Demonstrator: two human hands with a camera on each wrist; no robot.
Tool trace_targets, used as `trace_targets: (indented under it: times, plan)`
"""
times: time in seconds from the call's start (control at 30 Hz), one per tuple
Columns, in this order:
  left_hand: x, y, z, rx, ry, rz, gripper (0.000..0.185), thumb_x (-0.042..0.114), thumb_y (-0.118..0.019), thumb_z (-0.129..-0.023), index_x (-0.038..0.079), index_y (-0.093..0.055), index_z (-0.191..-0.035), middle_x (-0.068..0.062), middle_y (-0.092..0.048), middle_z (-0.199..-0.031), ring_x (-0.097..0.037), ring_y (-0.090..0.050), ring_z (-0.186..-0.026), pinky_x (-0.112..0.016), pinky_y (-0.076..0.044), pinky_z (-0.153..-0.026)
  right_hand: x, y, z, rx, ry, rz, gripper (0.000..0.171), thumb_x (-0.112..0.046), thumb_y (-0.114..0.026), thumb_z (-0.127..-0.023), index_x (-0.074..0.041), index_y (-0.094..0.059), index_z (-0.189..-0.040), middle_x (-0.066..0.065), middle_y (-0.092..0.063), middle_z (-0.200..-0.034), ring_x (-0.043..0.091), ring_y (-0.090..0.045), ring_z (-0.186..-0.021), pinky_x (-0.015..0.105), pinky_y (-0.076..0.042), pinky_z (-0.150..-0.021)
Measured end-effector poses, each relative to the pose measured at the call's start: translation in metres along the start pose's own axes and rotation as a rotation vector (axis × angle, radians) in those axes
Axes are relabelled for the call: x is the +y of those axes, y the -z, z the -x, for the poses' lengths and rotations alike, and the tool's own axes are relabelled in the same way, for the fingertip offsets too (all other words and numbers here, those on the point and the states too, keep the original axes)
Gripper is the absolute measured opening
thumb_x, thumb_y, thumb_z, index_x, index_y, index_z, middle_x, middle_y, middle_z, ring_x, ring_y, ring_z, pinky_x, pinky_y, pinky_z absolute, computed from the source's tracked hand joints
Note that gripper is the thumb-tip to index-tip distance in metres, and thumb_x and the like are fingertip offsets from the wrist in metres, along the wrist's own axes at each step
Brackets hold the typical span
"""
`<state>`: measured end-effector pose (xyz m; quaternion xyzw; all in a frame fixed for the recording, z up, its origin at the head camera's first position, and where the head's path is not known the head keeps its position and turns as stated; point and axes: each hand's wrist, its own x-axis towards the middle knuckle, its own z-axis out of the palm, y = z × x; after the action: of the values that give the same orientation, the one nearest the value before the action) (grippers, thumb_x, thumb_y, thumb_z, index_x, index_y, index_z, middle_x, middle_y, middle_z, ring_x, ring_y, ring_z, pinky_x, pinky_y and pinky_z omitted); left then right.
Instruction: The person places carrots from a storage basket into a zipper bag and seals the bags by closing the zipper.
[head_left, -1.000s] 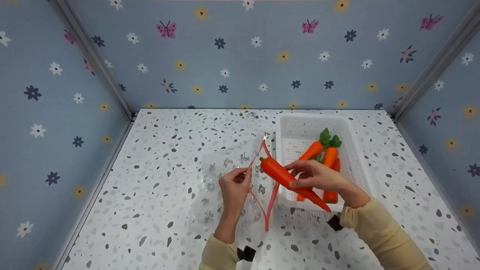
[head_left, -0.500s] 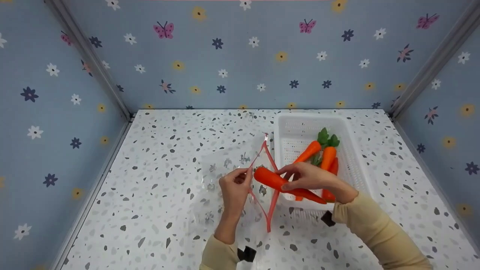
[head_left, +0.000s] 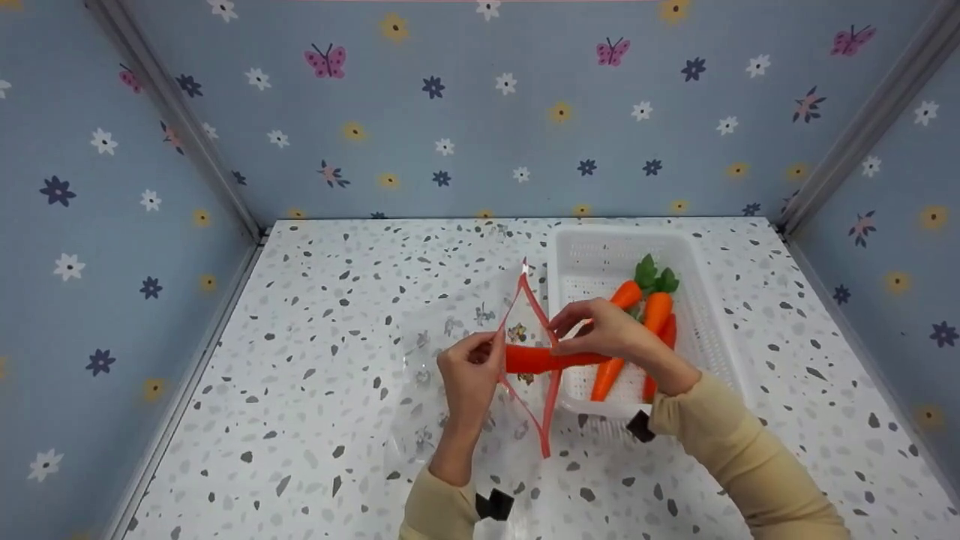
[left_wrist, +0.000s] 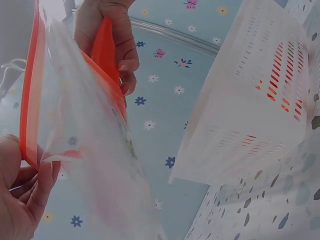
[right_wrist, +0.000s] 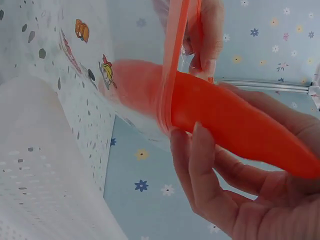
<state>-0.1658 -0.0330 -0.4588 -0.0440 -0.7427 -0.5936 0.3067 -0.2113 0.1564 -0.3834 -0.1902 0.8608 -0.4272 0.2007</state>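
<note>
Clear plastic of the zip bag point(head_left: 457, 360) lies at the centre of the frame on the speckled table point(head_left: 300, 420). My left hand point(head_left: 469, 375) pinches one red edge of its mouth and holds it apart. My right hand point(head_left: 600, 334) grips the carrot point(head_left: 529, 358), whose thick end is inside the mouth. I judge the loading step is half done; next I must push it deeper without closing the mouth. Right of it, the white basket point(head_left: 697, 255) holds more carrots point(head_left: 654, 311).
</note>
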Motion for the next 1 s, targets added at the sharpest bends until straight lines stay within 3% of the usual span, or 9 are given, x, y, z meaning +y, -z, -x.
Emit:
trace_targets:
  times: [0.17, 0.53, 0.83, 1.0]
  plan:
    - [0.002, 0.001, -0.002, 0.042, -0.038, 0.013, 0.013, 0.013, -0.065, -0.081, 0.003, -0.07, -0.077, 0.0, -0.06, -0.06, -0.007, -0.05, -0.049, -0.021, -0.044, -0.045, 0.004, 0.005, 0.0, 0.007, 0.005, -0.098, 0.027, -0.017, -0.066, -0.08, -0.002, -0.06, -0.101, 0.009, -0.06, -0.091, 0.025, -0.06, -0.075, 0.032, -0.051, -0.066]
    - [0.006, 0.003, -0.006, 0.099, -0.091, 0.036, 0.012, 0.008, -0.065, -0.08, -0.001, -0.068, -0.074, -0.003, -0.059, -0.059, -0.011, -0.05, -0.048, -0.02, -0.042, -0.044, 0.013, 0.025, 0.0, 0.107, 0.034, -0.105, 0.028, -0.02, -0.062, -0.084, 0.002, -0.059, -0.101, 0.014, -0.059, -0.094, 0.025, -0.061, -0.074, 0.033, -0.051, -0.067]
    - [0.006, 0.001, -0.006, 0.087, -0.082, 0.046, 0.015, 0.01, -0.063, -0.082, -0.002, -0.068, -0.075, -0.004, -0.06, -0.061, -0.011, -0.05, -0.049, -0.022, -0.043, -0.044, 0.025, 0.045, -0.009, 0.247, -0.065, -0.066, 0.031, -0.022, -0.059, -0.086, 0.002, -0.058, -0.105, 0.016, -0.059, -0.094, 0.016, -0.057, -0.069, 0.026, -0.05, -0.062]
    - [0.008, 0.001, -0.007, 0.089, -0.074, 0.042, 0.01, 0.004, -0.065, -0.079, -0.004, -0.068, -0.074, -0.005, -0.06, -0.059, -0.012, -0.05, -0.048, -0.023, -0.043, -0.043, 0.04, 0.054, -0.016, 0.289, -0.137, -0.086, 0.033, -0.02, -0.057, -0.087, 0.005, -0.053, -0.109, 0.021, -0.058, -0.099, 0.014, -0.058, -0.07, 0.028, -0.051, -0.067]
